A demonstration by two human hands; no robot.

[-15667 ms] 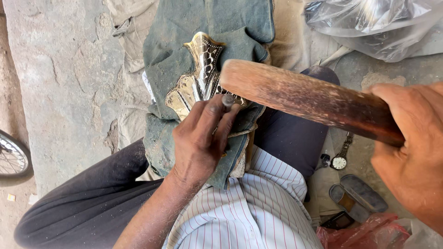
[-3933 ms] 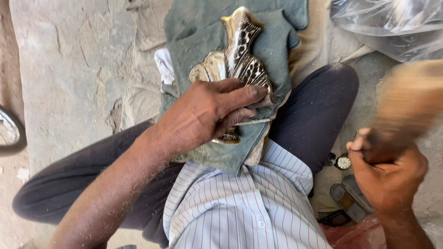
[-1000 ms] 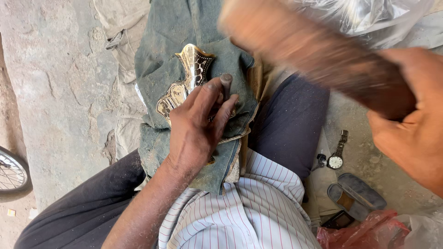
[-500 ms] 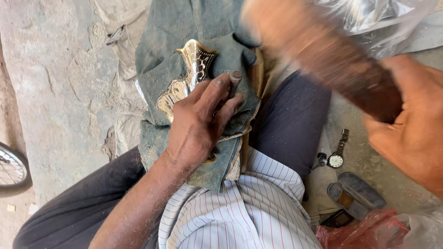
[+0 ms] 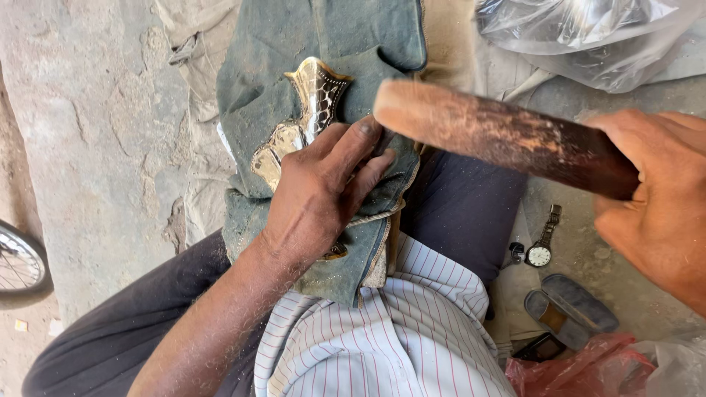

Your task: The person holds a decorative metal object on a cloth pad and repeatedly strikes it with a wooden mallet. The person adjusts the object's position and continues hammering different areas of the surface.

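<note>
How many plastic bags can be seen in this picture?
2. A clear plastic bag lies at the top right, beyond the wooden mallet. A red plastic bag lies at the bottom right corner, partly cut off; others may be hidden.

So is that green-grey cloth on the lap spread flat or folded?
Folded: the cloth shows doubled layers and stitched edges, bunched under the metal piece and left hand.

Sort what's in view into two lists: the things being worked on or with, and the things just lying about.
In use:
- left hand, pressing the shiny patterned metal piece
- folded grey-green cloth under that piece, on the lap
- right hand, gripping the wooden mallet

Lying about:
- wristwatch
- dark flat case
- clear plastic bag
- red plastic bag
- bicycle wheel
</note>
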